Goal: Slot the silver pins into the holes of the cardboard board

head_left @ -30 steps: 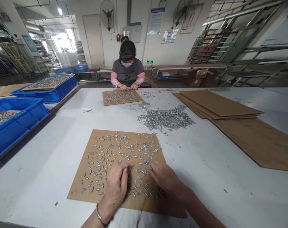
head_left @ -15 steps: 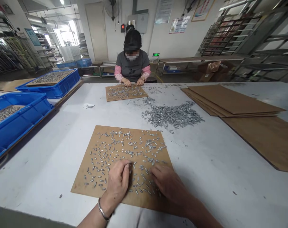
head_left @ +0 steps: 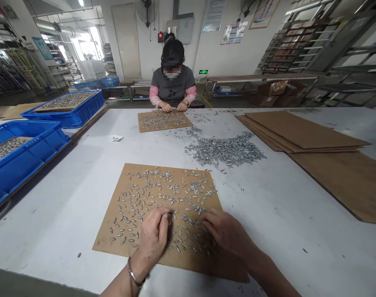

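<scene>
A brown cardboard sheet (head_left: 113, 235) lies on the white table in front of me, strewn with several small silver oval metal pieces (head_left: 150, 194). My left hand (head_left: 153, 239), with a bracelet at the wrist, rests on the sheet's near part, thumb and fingers pinched together over the pieces. My right hand (head_left: 226, 233) lies palm down on the sheet's right near part, fingers curled onto the pieces. What either hand pinches is too small to make out.
A loose heap of the same metal pieces (head_left: 223, 149) lies beyond the sheet. A stack of cardboard sheets (head_left: 305, 134) sits right. Blue crates (head_left: 23, 159) holding filled sheets stand left. A person across the table works on another cardboard sheet (head_left: 163, 120).
The view has tilted down slightly since one second ago. My right hand has shifted a little to the right on the sheet. My left hand has stayed pinched in place.
</scene>
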Tool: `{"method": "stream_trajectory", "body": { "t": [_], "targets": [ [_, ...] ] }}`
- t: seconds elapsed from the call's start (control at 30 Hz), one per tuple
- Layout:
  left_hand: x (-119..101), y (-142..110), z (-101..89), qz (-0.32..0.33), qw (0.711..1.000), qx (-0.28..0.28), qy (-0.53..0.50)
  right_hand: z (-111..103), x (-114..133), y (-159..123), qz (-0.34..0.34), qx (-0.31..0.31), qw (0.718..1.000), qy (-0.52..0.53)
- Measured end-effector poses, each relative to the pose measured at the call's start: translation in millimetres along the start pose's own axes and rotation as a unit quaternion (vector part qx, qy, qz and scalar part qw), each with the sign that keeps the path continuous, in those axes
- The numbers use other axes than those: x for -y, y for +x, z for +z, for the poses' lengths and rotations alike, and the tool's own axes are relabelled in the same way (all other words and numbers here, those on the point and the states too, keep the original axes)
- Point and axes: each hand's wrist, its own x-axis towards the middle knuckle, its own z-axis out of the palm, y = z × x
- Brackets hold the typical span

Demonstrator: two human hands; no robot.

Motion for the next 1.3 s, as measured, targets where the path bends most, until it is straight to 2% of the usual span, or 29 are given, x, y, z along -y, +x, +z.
{"method": "stream_trajectory", "body": {
  "t": [0.13,0.37,0.6,0.73,0.9,1.03,1.17,1.3],
  "targets": [
    [1.7,0.0,-0.8,-0.008,1.000,0.003,0.003,8.0,4.4,5.0,-0.018,0.019,0.999,-0.047],
    [1.4,1.2,-1.8,-0.016,1.000,0.001,-0.003,15.4,2.6,10.0,-0.037,-0.012,0.998,-0.053],
    [1.7,0.1,-1.1,-0.018,1.000,0.005,-0.002,5.4,-2.4,13.7,0.023,0.045,0.999,0.011],
    [3.5,0.5,0.0,-0.017,1.000,-0.002,0.001,2.7,-1.6,15.0,0.044,0.042,0.998,0.010],
    [6.2,1.3,0.7,-0.044,0.999,-0.024,0.000,2.4,12.7,18.5,-0.025,0.006,1.000,0.004],
    [7.7,1.1,0.6,-0.054,0.998,-0.035,-0.005,12.8,25.3,27.9,-0.096,-0.005,0.994,-0.048],
    [6.8,0.9,-0.5,-0.064,0.997,-0.038,-0.003,26.1,27.0,35.0,-0.139,-0.030,0.984,-0.108],
    [5.7,1.2,-0.5,-0.073,0.997,-0.035,-0.005,30.0,24.8,37.7,-0.169,-0.044,0.976,-0.133]
  ]
}}
